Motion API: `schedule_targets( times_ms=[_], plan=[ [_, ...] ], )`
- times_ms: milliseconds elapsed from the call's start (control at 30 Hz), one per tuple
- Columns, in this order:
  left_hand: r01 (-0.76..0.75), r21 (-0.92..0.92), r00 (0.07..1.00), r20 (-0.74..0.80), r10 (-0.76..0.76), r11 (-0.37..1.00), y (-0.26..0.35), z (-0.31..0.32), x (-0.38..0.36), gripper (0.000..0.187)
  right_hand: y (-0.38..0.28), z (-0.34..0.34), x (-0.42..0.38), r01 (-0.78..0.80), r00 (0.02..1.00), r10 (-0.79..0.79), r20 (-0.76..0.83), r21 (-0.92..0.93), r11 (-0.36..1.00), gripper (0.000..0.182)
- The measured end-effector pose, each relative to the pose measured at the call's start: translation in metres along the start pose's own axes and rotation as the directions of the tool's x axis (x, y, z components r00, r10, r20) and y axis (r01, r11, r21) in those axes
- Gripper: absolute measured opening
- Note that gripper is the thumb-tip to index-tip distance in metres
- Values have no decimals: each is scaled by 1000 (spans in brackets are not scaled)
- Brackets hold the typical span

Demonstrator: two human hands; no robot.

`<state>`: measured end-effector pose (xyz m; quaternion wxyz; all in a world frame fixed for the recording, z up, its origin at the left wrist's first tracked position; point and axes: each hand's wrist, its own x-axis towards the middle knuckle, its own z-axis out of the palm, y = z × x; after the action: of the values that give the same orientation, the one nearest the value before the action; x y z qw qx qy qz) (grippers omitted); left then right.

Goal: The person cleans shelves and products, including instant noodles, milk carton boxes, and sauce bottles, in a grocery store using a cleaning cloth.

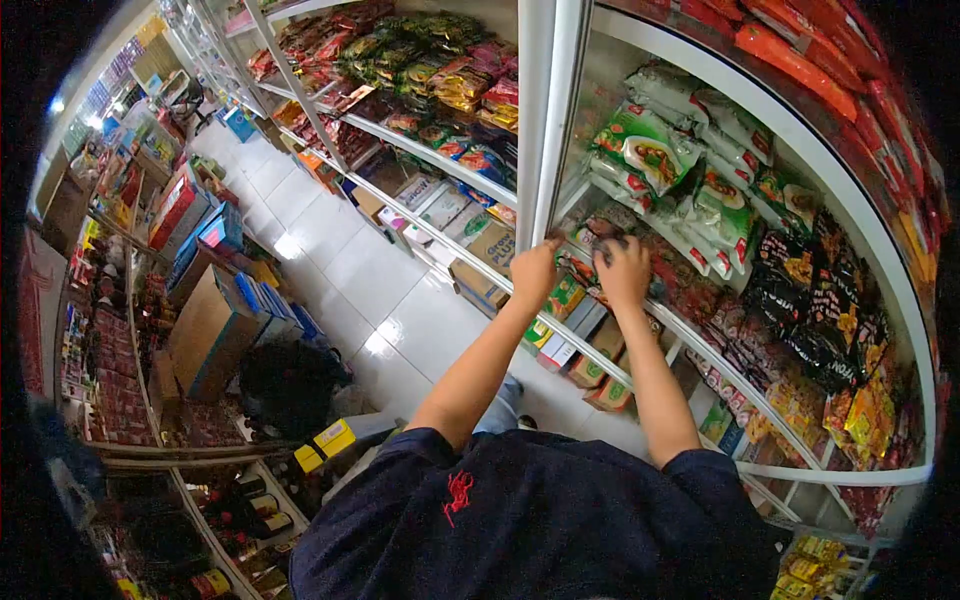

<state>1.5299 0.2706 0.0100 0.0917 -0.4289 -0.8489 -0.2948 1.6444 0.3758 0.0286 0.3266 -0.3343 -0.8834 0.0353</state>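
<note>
My left hand (535, 272) is closed around the lower part of a white upright door frame (546, 120) at the shelf's front edge. Just to its right, my right hand (626, 268) reaches over the shelf edge, its fingers curled down on something dark that I cannot make out. Small dark packets (612, 217) lie right behind those fingers. Farther in are stacked green-and-white noodle packs (655, 150), and to the right of them black noodle packs (800, 285).
Shelves of packets (430, 45) continue to the left of the frame. Boxes (590, 365) sit on the lowest level. Across the white tiled floor (340, 270), a cardboard box (207, 325) and a black bag-like shape (290, 385) stand by the opposite shelves. Red packs (800, 65) fill the upper shelf.
</note>
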Motion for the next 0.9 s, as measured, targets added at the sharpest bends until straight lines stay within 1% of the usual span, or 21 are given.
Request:
schedule_targets(
  times_ms=[67,133,200,267,300,333,367,400,433,467,500,533,600,633,667,700,733,767,833,867,900],
  plan=[
    [7,-48,999,49,-4,999,1,-4,2,37,-18,14,21,-16,999,16,45,-2,1000,23],
    [-15,-49,999,31,16,999,-2,-3,0,36,-21,35,41,7,999,-8,49,29,1000,23],
    [0,35,992,124,-4,999,-5,0,4,37,-24,52,65,35,998,-38,40,59,998,23],
    [-16,31,995,98,13,999,-3,-4,6,35,-22,68,82,15,998,-18,63,58,998,23],
    [-10,18,995,96,8,1000,-2,-5,6,33,-19,75,89,49,998,-49,41,3,999,24],
    [-5,5,995,95,4,1000,-1,-8,7,32,-17,75,90,48,998,-48,40,6,999,24],
    [-30,0,998,64,30,1000,-2,-8,6,31,-14,73,87,52,997,-55,48,64,997,26],
    [-30,4,997,67,30,1000,-4,-5,5,31,-12,72,82,56,996,-64,56,122,991,27],
    [-33,-19,998,58,34,999,-8,0,4,31,-13,65,73,55,996,-62,59,126,990,27],
    [-35,-44,998,49,38,998,-11,3,4,31,-14,54,60,111,989,-122,90,121,987,28],
    [-28,7,996,80,27,1000,-11,4,6,31,-14,46,48,167,976,-181,122,115,979,30],
    [-25,7,996,81,24,1000,-11,3,6,31,-15,42,40,168,975,-182,124,116,979,30],
    [-40,-14,995,86,41,999,-10,4,5,29,-14,38,33,202,977,-208,40,113,973,20],
    [-32,-14,996,88,33,999,-9,2,5,29,0,48,39,252,962,-263,77,135,958,29],
    [-49,39,994,103,45,998,-7,-1,7,29,5,48,53,252,961,-265,83,139,958,29],
    [-67,92,991,118,55,994,-5,-4,9,29,9,48,70,162,973,-180,143,131,978,28],
    [-61,95,991,122,49,994,-4,-5,9,29,9,49,80,71,974,-94,204,117,991,27],
    [-47,113,990,140,31,992,-3,-6,10,29,8,53,84,71,973,-95,210,121,990,27],
    [-35,131,986,164,13,991,-1,-7,12,29,3,57,85,57,997,-60,52,52,997,25],
    [-11,139,978,208,-18,990,-1,-9,13,29,0,55,77,49,997,-52,57,51,997,25],
    [11,146,967,250,-48,989,0,-9,13,29,-3,53,65,87,993,-93,79,78,993,26]
  ],
)
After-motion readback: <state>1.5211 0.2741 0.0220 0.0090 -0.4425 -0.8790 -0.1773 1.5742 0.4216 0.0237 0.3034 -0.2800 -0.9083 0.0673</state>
